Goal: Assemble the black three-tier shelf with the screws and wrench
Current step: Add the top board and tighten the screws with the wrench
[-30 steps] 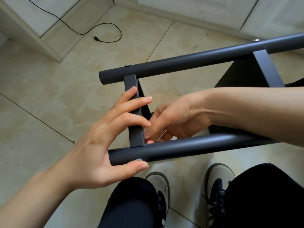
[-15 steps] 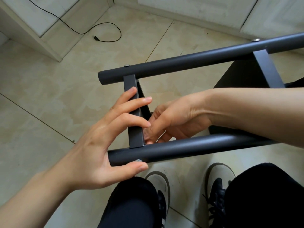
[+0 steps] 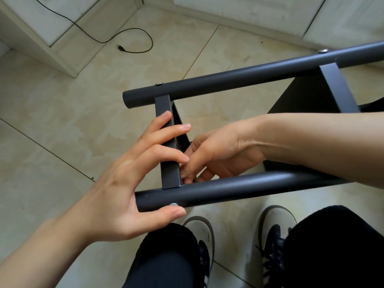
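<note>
The black shelf lies on its side over my knees. Its near tube [image 3: 239,189] and far tube [image 3: 239,80] run left to right, joined by a flat crossbar [image 3: 169,175]. My left hand [image 3: 128,183] grips the frame: fingers lie over the crossbar, the thumb presses under the near tube beside a silver screw head [image 3: 173,204]. My right hand [image 3: 216,156] reaches in from the right behind the crossbar, fingertips pinched at the joint with the near tube around a thin silvery tool, mostly hidden. Another screw head [image 3: 159,83] sits on the far tube.
A black shelf panel [image 3: 307,96] and second crossbar [image 3: 338,90] lie to the right. My knees and shoes [image 3: 204,231] are below the frame. A black cable [image 3: 133,41] lies on the tiled floor by a white cabinet corner [image 3: 68,65].
Almost nothing differs; my right fingertips have shifted slightly at the joint, and both hands stay on the frame.
</note>
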The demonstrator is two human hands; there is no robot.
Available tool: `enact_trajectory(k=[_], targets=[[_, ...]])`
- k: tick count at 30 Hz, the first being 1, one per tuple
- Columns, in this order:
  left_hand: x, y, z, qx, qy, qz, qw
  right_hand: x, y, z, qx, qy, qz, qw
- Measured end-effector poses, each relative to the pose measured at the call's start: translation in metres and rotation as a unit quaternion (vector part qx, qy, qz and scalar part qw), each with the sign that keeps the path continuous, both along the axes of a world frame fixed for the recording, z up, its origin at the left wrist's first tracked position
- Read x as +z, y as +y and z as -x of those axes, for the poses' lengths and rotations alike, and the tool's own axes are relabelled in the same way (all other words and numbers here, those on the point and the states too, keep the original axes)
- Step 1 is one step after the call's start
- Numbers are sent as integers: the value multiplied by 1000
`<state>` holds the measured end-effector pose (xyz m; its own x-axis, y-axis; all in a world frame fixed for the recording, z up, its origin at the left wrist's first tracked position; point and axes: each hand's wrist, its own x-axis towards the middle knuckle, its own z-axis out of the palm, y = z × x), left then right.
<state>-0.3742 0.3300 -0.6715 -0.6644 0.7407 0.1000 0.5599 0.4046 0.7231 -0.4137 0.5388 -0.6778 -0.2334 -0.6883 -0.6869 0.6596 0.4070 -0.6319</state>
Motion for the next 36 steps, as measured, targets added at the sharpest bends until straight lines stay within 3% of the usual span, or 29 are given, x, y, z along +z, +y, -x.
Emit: enact_trajectory(k=[36], targets=[[1, 1, 1, 2, 4, 3, 1000, -3, 0, 0, 1, 22, -9, 1000]])
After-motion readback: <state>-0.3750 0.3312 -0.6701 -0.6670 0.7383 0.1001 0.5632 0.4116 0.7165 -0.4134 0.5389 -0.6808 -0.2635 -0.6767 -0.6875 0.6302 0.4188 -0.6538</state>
